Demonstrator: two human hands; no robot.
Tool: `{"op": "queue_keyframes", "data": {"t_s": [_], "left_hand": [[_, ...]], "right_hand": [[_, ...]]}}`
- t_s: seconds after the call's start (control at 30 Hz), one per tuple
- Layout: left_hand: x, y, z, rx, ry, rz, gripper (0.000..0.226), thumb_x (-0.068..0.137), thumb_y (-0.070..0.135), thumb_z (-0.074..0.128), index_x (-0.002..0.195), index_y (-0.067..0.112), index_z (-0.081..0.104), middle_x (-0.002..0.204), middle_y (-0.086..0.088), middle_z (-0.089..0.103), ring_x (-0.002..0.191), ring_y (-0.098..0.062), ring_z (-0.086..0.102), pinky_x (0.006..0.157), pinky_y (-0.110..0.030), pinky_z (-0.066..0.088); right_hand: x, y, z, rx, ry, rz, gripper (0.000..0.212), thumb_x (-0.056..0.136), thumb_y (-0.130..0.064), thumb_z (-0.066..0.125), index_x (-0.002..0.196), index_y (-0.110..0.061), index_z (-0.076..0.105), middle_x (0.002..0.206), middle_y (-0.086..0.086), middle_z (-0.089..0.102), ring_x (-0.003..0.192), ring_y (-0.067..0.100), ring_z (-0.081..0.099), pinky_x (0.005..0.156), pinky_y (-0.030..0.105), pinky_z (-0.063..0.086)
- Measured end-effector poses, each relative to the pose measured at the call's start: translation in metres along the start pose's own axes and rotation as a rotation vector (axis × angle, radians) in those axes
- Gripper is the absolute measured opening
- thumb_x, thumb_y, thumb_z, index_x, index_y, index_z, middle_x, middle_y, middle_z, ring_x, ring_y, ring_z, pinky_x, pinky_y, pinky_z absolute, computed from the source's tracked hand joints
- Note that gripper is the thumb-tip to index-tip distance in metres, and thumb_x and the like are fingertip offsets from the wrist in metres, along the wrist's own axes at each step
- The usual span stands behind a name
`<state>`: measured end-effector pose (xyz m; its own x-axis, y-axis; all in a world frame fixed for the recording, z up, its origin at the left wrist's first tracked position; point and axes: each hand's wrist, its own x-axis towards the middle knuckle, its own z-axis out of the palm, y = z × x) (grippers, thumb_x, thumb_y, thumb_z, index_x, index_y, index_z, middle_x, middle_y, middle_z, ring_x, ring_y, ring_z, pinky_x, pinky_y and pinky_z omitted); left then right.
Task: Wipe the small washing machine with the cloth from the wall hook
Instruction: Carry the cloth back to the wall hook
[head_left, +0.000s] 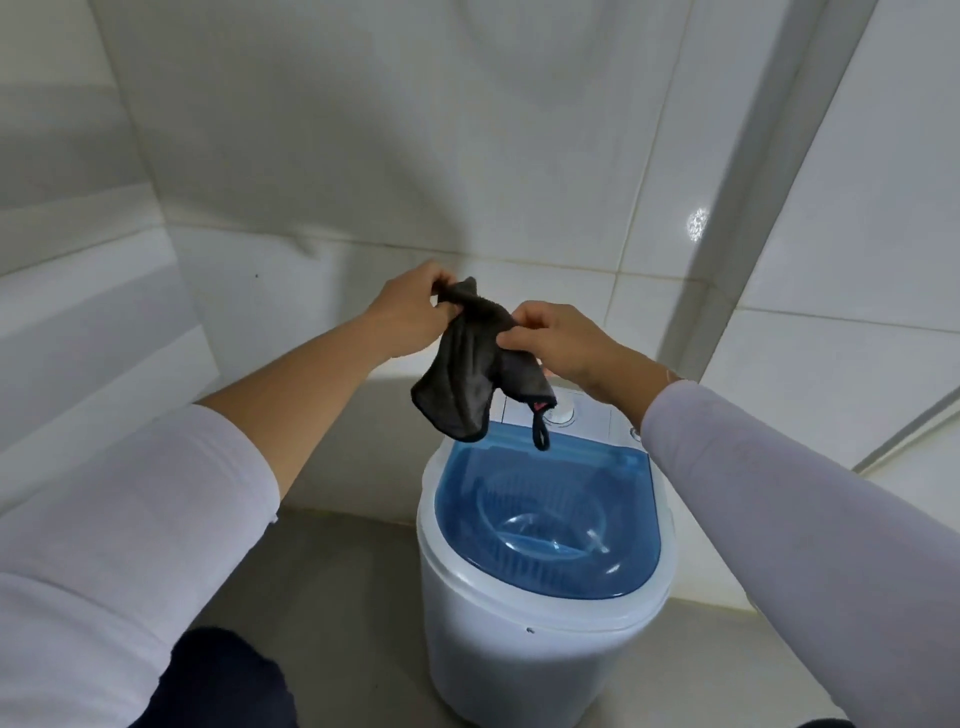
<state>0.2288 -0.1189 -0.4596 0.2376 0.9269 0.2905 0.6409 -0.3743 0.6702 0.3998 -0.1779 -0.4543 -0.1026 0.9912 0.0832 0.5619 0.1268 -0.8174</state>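
A dark grey cloth with a small hanging loop at one corner dangles in the air above the small washing machine. My left hand pinches its upper end. My right hand grips the cloth's upper edge a little lower and to the right. The machine is a white tub with a translucent blue lid, standing on the floor below my hands. Its white control panel sits at the back, partly hidden by the cloth and my right wrist.
White tiled walls close in behind and on both sides. A vertical white frame post rises at the right. The beige floor shows left of the machine. My dark-trousered knee is at the bottom left.
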Motion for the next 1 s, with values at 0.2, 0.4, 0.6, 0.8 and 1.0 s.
{"op": "queue_keyframes", "data": {"t_s": [0.2,0.4,0.6,0.8,1.0], "left_hand": [[0.02,-0.03,-0.01,-0.072,-0.229,0.045,0.041,0.095,0.004,0.048,0.132,0.022,0.047,0.128,0.008,0.053,0.124,-0.007,0.046,0.104,-0.024,0.033],[0.049,-0.062,-0.021,-0.076,-0.224,-0.098,0.024,0.095,0.014,0.054,0.118,0.012,0.056,0.105,-0.001,0.06,0.099,-0.014,0.053,0.079,-0.017,0.04],[0.069,-0.064,-0.084,-0.149,-0.347,-0.379,0.043,0.095,0.046,0.045,0.135,0.032,0.045,0.126,0.012,0.05,0.117,-0.01,0.044,0.088,-0.033,0.04],[0.077,-0.019,-0.184,-0.239,-0.26,-0.447,0.017,0.094,0.035,0.053,0.111,0.033,0.057,0.108,0.01,0.06,0.1,-0.005,0.056,0.086,-0.026,0.043],[0.092,0.05,-0.309,-0.2,-0.166,-0.423,0.01,0.091,0.02,0.06,0.1,0.015,0.064,0.083,0.008,0.06,0.067,0.005,0.056,0.051,0.0,0.04]], "right_hand": [[0.054,-0.017,0.01,0.035,-0.018,-0.043,0.023,0.087,-0.019,0.051,0.065,-0.022,0.046,0.067,-0.002,0.047,0.062,0.013,0.042,0.054,0.025,0.032],[0.109,-0.016,0.026,0.198,-0.174,0.044,0.027,0.084,-0.011,0.051,0.059,-0.02,0.045,0.067,0.001,0.046,0.061,0.016,0.042,0.053,0.026,0.033],[0.144,-0.069,0.02,0.398,-0.382,0.121,0.018,0.063,-0.009,0.051,0.056,-0.017,0.036,0.056,-0.001,0.036,0.051,0.014,0.034,0.049,0.023,0.025],[0.158,-0.166,-0.004,0.491,-0.519,0.066,0.023,0.048,-0.01,0.055,0.052,-0.018,0.035,0.063,0.003,0.029,0.058,0.017,0.027,0.054,0.028,0.018],[0.159,-0.273,-0.046,0.426,-0.547,0.087,0.025,0.066,-0.013,0.063,0.055,-0.019,0.041,0.064,0.0,0.04,0.06,0.014,0.039,0.055,0.027,0.028]]}}
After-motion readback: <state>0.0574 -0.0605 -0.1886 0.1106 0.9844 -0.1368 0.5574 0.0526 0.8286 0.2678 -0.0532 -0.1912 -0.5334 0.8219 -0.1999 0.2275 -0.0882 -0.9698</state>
